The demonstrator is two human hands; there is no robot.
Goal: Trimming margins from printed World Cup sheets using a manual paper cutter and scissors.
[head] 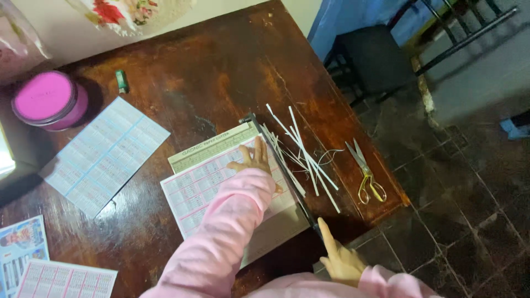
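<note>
Left hand (253,160), fingers spread, should press the pink printed sheet (201,190) flat on the beige paper cutter (259,221) beside its blade arm (284,176), while the right hand (339,259), forefinger extended and holding nothing, guides the handle.

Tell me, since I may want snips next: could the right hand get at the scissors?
Probably yes. The right hand rests at the paper cutter's near end, and the scissors lie beyond it on bare table; only loose paper strips lie alongside them.

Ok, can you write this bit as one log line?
left hand: pressing pink sheet on cutter | right hand: at blade handle | strips, scissors beside
</note>
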